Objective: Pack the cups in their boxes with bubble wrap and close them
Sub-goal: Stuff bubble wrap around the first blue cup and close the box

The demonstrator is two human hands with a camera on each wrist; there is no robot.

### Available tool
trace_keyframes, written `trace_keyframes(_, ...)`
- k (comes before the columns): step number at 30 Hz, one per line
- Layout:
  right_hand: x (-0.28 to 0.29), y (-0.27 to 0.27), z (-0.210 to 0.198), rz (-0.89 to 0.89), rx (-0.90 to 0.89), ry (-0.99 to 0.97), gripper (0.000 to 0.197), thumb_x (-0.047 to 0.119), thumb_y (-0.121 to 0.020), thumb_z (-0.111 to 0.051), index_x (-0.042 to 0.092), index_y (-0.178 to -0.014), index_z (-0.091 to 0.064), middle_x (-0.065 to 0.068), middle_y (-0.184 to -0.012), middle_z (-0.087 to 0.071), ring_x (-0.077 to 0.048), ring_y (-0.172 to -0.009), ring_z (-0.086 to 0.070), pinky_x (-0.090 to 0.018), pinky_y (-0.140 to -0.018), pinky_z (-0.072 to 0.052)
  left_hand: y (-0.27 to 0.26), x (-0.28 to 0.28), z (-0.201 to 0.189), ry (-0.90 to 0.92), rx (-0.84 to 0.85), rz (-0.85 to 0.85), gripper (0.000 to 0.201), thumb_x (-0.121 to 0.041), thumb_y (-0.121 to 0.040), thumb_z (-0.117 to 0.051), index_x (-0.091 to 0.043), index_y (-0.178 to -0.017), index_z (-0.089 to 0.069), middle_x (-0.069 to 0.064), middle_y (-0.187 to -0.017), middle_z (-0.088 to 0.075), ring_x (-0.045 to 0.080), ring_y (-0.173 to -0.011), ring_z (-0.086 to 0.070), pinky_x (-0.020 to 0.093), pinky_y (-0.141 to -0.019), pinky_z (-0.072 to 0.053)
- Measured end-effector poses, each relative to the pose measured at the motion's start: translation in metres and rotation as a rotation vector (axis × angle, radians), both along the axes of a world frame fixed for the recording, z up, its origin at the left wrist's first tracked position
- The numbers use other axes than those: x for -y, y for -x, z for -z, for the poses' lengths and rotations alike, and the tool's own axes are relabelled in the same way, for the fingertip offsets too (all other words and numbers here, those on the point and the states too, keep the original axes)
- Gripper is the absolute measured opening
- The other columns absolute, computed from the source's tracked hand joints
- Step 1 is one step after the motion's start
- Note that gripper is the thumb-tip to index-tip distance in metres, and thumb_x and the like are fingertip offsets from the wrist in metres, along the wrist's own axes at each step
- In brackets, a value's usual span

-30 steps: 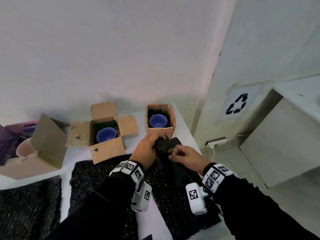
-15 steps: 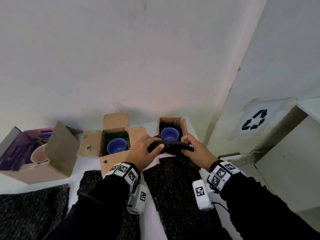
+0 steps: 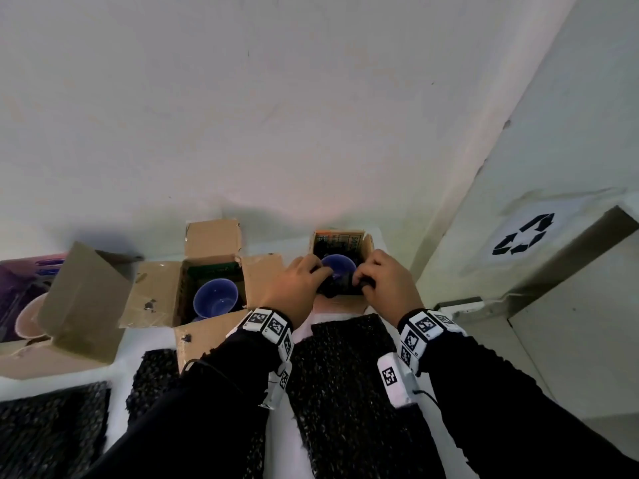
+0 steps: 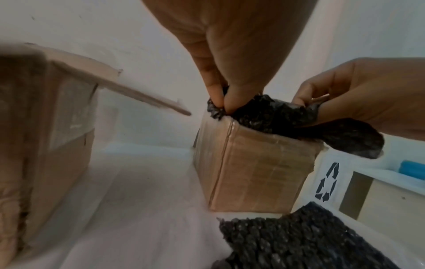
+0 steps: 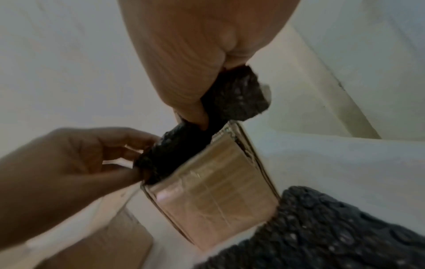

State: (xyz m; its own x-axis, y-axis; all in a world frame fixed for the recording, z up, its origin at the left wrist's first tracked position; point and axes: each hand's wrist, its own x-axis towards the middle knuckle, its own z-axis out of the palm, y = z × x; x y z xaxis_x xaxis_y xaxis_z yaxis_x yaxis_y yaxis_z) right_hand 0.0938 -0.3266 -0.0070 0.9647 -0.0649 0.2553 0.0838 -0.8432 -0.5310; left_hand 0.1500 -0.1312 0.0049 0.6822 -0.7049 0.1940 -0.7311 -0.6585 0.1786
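Note:
A small brown box (image 3: 340,300) (image 4: 255,174) (image 5: 216,198) stands at the table's far right with a blue cup (image 3: 337,264) inside. Both hands hold a rolled piece of black bubble wrap (image 3: 337,286) (image 4: 271,116) (image 5: 184,145) across the box's near rim. My left hand (image 3: 295,283) (image 4: 220,102) pinches its left end. My right hand (image 3: 383,281) (image 5: 195,112) pinches its right end, which sticks out past the box. A second open box (image 3: 155,295) to the left holds another blue cup (image 3: 216,300).
Black bubble wrap sheets (image 3: 345,382) (image 3: 52,430) lie on the white table (image 3: 152,340) in front of the boxes. A larger open box (image 3: 83,305) with a pink cup (image 3: 27,316) sits far left. The wall is close behind, and the table ends just right of the small box.
Both hands carried the rolled bubble wrap forward from the sheet to the small box's opening and now push it in at the near rim. The head view has tilted upward.

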Motion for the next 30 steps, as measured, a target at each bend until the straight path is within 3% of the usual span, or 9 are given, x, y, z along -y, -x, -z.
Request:
trace_keyframes(2, -0.001, 0.0, 0.006, -0.103, -0.038, 0.137, 0.017, 0.008, -0.068, -0.062, 0.022, -0.075, -0.069, 0.001, -0.084, -0.056, -0.024, -0.075, -0.056, -0.037, -0.066, -0.046, 0.0, 0.0, 0.007, -0.083, -0.013, 0.039, 0.022, -0.016, -0.078, -0.059, -0.016, -0.096, -0.072, 0.005, -0.097, -0.061, 0.028, -0.086, -0.055, 0.04, -0.069, -0.052)
trace_keyframes(5, 0.001, 0.001, 0.011, -0.137, -0.104, 0.335, 0.023, 0.032, -0.075, -0.047, 0.025, -0.081, -0.068, 0.006, -0.085, -0.058, -0.02, -0.083, -0.056, -0.038, -0.075, -0.037, 0.002, 0.001, 0.008, -0.203, 0.027, 0.101, 0.039, -0.035, -0.082, -0.038, -0.018, -0.092, -0.072, 0.0, -0.093, -0.063, 0.025, -0.092, -0.053, 0.041, -0.081, -0.042)
trace_keyframes(11, 0.003, -0.002, 0.006, -0.176, -0.235, 0.515, 0.054, 0.045, -0.084, -0.02, 0.028, -0.084, -0.071, 0.015, -0.09, -0.062, -0.012, -0.105, -0.041, -0.039, -0.088, -0.02, 0.0, 0.01, 0.005, -0.267, 0.059, -0.035, 0.041, -0.039, -0.084, -0.036, -0.02, -0.084, -0.072, 0.0, -0.1, -0.054, 0.027, -0.1, -0.04, 0.041, -0.082, -0.034)
trace_keyframes(14, -0.004, -0.009, 0.002, -0.127, -0.353, 0.537, 0.049, 0.043, -0.087, -0.025, 0.026, -0.097, -0.07, 0.006, -0.105, -0.054, -0.017, -0.112, -0.034, -0.04, -0.089, -0.018, -0.006, 0.02, 0.005, -0.323, -0.019, -0.083, 0.034, -0.036, -0.09, -0.04, -0.022, -0.101, -0.07, 0.003, -0.107, -0.048, 0.026, -0.101, -0.04, 0.039, -0.085, -0.035)
trace_keyframes(16, -0.013, -0.013, -0.003, -0.079, -0.412, 0.566, 0.039, 0.038, -0.09, -0.035, 0.024, -0.106, -0.067, -0.001, -0.109, -0.05, -0.026, -0.115, -0.033, -0.041, -0.085, -0.019, -0.012, 0.023, 0.007, -0.27, -0.036, -0.068, 0.025, -0.03, -0.092, -0.047, -0.024, -0.108, -0.067, 0.004, -0.108, -0.05, 0.025, -0.099, -0.046, 0.036, -0.082, -0.039)
trace_keyframes(19, -0.022, -0.014, -0.013, -0.077, -0.396, 0.592, 0.028, 0.031, -0.092, -0.04, 0.026, -0.112, -0.058, -0.003, -0.109, -0.056, -0.029, -0.107, -0.046, -0.04, -0.083, -0.023, -0.015, 0.018, 0.007, -0.136, -0.045, -0.084, 0.011, -0.018, -0.086, -0.061, -0.017, -0.097, -0.062, 0.006, -0.1, -0.054, 0.026, -0.087, -0.055, 0.033, -0.064, -0.039)
trace_keyframes(23, -0.021, -0.006, -0.019, -0.129, -0.423, 0.458, 0.017, 0.038, -0.094, -0.036, 0.022, -0.097, -0.043, 0.001, -0.094, -0.059, -0.023, -0.089, -0.057, -0.044, -0.099, -0.028, -0.009, 0.012, 0.007, -0.192, 0.07, 0.034, 0.009, -0.025, -0.082, -0.068, -0.018, -0.076, -0.069, 0.002, -0.076, -0.059, 0.023, -0.067, -0.057, 0.029, -0.056, -0.036)
trace_keyframes(27, -0.015, 0.002, -0.009, -0.139, -0.445, 0.511, 0.031, 0.048, -0.097, -0.027, 0.024, -0.093, -0.047, 0.004, -0.085, -0.065, -0.018, -0.089, -0.061, -0.051, -0.115, -0.002, 0.0, 0.003, 0.008, -0.174, 0.147, 0.093, 0.043, -0.049, -0.091, -0.042, -0.022, -0.079, -0.073, -0.004, -0.079, -0.068, 0.023, -0.089, -0.058, 0.041, -0.082, -0.042)
trace_keyframes(30, -0.012, 0.003, -0.005, -0.159, -0.439, 0.525, 0.034, 0.045, -0.098, -0.031, 0.026, -0.105, -0.058, 0.004, -0.097, -0.067, -0.016, -0.098, -0.06, -0.052, -0.114, -0.001, 0.004, -0.005, 0.01, -0.2, 0.164, 0.097, 0.044, -0.055, -0.089, -0.041, -0.026, -0.088, -0.074, -0.007, -0.09, -0.068, 0.023, -0.105, -0.053, 0.045, -0.092, -0.035)
